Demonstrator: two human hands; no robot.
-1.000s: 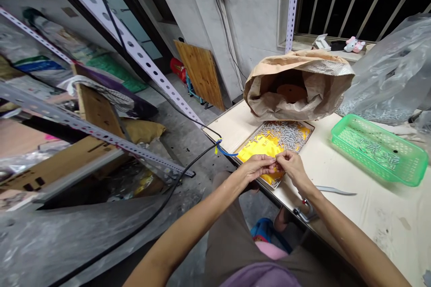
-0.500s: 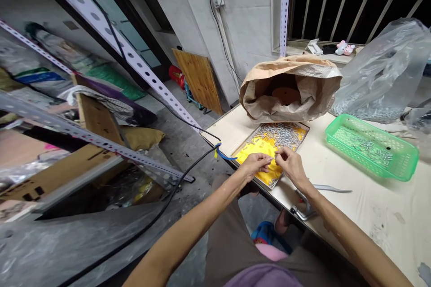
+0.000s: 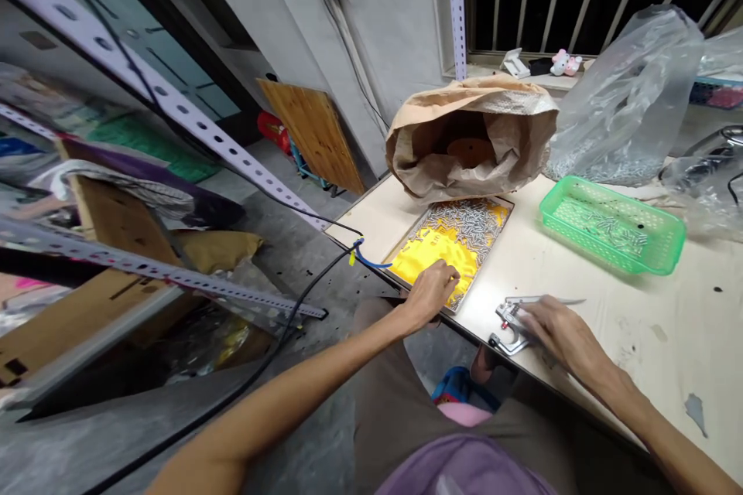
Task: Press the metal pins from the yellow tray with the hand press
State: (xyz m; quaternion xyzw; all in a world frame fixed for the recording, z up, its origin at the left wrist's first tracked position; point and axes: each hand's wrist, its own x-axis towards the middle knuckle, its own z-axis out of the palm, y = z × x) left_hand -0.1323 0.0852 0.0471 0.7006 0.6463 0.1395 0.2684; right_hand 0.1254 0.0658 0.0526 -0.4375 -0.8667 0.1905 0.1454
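Your right hand lies on the handles of the metal tool at the table's near edge, fingers laid loosely over it, not clenched. The tool looks stiff, weighty and smooth; those handles are the place to hold it. Your left hand curls into the tray; whether it pinches anything, I cannot tell. The screws look tiny and apt to roll. Beyond stand a green basket, paper sack and plastic bag, all well clear.
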